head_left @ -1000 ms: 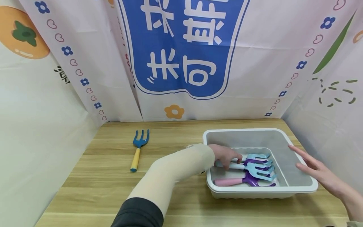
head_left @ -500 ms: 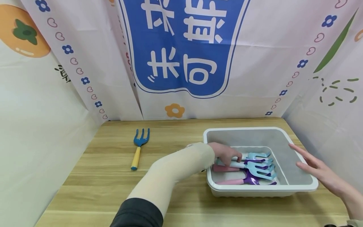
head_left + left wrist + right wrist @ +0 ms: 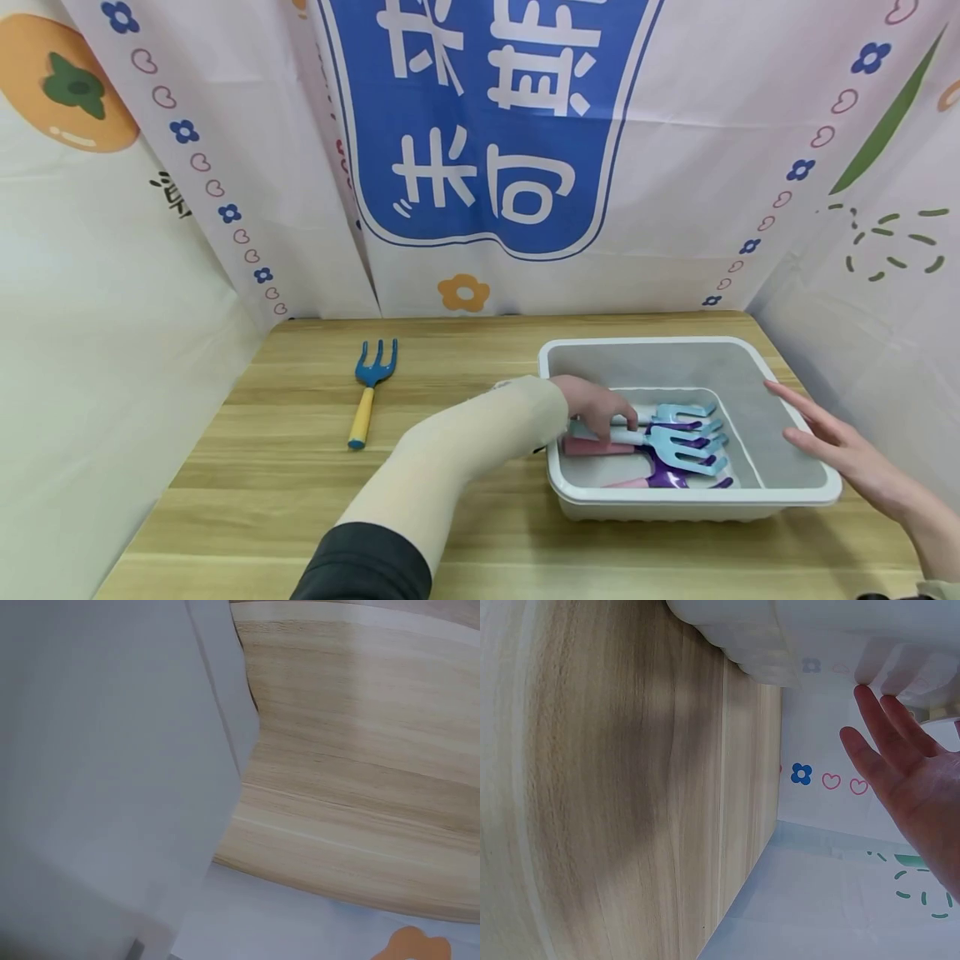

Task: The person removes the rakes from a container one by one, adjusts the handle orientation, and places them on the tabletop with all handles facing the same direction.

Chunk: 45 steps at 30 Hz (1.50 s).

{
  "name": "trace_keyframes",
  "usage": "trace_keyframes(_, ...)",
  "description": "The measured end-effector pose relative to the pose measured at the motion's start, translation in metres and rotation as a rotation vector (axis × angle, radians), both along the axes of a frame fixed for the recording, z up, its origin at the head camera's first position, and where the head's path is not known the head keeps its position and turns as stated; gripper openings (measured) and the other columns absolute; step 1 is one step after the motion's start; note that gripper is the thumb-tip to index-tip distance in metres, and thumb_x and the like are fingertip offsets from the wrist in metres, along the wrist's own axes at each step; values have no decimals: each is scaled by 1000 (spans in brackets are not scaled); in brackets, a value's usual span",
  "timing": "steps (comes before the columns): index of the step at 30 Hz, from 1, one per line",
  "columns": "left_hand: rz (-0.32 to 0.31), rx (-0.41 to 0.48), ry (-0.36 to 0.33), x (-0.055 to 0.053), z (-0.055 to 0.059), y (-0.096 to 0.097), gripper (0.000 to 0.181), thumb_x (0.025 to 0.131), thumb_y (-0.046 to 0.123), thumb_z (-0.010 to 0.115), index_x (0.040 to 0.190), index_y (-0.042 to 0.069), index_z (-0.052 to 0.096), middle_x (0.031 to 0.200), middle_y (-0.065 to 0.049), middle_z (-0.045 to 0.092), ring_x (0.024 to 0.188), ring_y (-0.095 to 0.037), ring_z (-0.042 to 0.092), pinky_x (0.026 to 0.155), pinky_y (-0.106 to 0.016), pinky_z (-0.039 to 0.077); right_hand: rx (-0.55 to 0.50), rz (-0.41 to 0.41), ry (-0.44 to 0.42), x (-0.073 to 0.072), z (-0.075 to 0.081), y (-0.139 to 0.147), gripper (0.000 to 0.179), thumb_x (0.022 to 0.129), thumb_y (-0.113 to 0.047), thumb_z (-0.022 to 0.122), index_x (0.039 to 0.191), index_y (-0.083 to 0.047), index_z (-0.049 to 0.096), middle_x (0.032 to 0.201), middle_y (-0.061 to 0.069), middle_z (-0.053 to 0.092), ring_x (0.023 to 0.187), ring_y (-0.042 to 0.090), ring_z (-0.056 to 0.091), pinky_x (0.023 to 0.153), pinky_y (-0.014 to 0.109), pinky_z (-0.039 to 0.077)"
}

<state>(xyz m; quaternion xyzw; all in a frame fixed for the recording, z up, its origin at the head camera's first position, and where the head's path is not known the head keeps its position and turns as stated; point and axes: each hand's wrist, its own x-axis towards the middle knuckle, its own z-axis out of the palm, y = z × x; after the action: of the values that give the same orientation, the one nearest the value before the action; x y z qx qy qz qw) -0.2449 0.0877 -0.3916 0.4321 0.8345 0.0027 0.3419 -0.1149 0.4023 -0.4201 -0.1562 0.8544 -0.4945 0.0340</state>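
In the head view my left hand (image 3: pixel 597 407) reaches over the left rim of a white plastic basin (image 3: pixel 697 496), fingers bent down round the handle of a light blue hand fork (image 3: pixel 678 448). Under and beside that fork lie another light blue fork (image 3: pixel 678 412) and purple forks (image 3: pixel 663 475) with pink handles, partly covered. The near pink handle is partly hidden by the front rim. My right hand (image 3: pixel 843 454) rests on the basin's right side with fingers extended; the right wrist view shows its fingertips (image 3: pixel 864 694) against the outer wall. The left wrist view does not show my left hand.
A blue three-pronged hand fork (image 3: pixel 372 373) with a yellow handle lies on the left of the wooden table (image 3: pixel 262 500). Printed white cloth (image 3: pixel 660 208) hangs behind the table and along both sides.
Handles under my left hand have shifted slightly. A second pink handle now shows below the light blue one, and the nearest pink handle has dropped partly behind the front rim. My right hand stays put.
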Motion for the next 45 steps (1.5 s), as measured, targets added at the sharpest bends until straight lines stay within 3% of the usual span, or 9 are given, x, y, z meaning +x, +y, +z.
trace_keyframes(3, 32, 2, -20, -1, 1, -1, 46, 89, 10, 69, 131, 27, 57, 139, 5, 45, 110, -9, 43, 88, -21, 38, -6, 4, 5, 0, 1, -1, 59, 104, -4, 37, 157, -19, 16, 150, -27, 19, 127, -19, 15, 87, 4, 25)
trace_keyframes(10, 5, 67, -55, -4, 6, -4, 45, 88, 5, 69, 128, 22, 56, 122, 2, 51, 98, -11, 49, 76, -20, 42, -17, 18, 19, 0, 1, -2, 59, 103, -2, 37, 157, -17, 16, 151, -26, 20, 129, -17, 15, 89, 5, 24)
trace_keyframes(15, 23, 114, -101, -6, 14, -10, 48, 88, 3, 67, 131, 21, 54, 118, -1, 53, 98, -13, 52, 75, -21, 45, -14, 15, -2, 2, 1, -1, 59, 104, -4, 36, 157, -19, 15, 151, -26, 18, 127, -19, 13, 88, 4, 22)
trace_keyframes(23, -60, 183, -89, -10, 29, -16, 55, 92, 5, 65, 142, 20, 47, 105, -4, 54, 96, -13, 52, 76, -18, 45, -16, 13, -16, 1, -1, 0, 59, 105, -5, 35, 157, -20, 13, 151, -26, 15, 127, -19, 13, 87, 4, 23)
trace_keyframes(26, -83, 215, -91, -10, 37, -18, 56, 92, 6, 65, 143, 19, 45, 108, -2, 55, 97, -12, 53, 77, -18, 45, -22, 19, -26, 1, -2, 1, 59, 105, -5, 34, 157, -20, 13, 151, -26, 15, 127, -19, 13, 86, 4, 23)
trace_keyframes(31, -106, 310, -104, -9, 55, -24, 55, 92, 4, 65, 142, 16, 45, 107, -4, 58, 93, -12, 54, 75, -19, 46, -8, 11, -51, 0, -2, 2, 59, 105, -7, 35, 157, -22, 12, 150, -27, 14, 122, -20, 20, 85, 9, 33)
trace_keyframes(36, -84, 414, -172, -9, 68, -36, 54, 92, 2, 64, 141, 14, 44, 92, -6, 60, 82, -12, 54, 71, -20, 46, -15, 1, -61, 1, -4, 2, 59, 106, -8, 34, 157, -25, 11, 149, -28, 13, 122, -21, 17, 86, 5, 28)
trace_keyframes(40, -21, 484, -249, -7, 77, -48, 55, 93, 3, 64, 143, 14, 41, 95, -6, 62, 85, -14, 57, 75, -21, 48, -25, 8, -40, 2, -4, 1, 59, 105, -6, 33, 157, -23, 11, 151, -27, 11, 125, -20, 13, 86, 3, 22)
trace_keyframes(45, 70, 603, -367, -3, 85, -69, 59, 94, 2, 62, 146, 13, 37, 99, -11, 62, 83, -20, 59, 64, -29, 51, -27, 21, -9, 2, -2, 0, 59, 105, -3, 33, 157, -20, 13, 153, -26, 13, 128, -19, 12, 88, 3, 21)
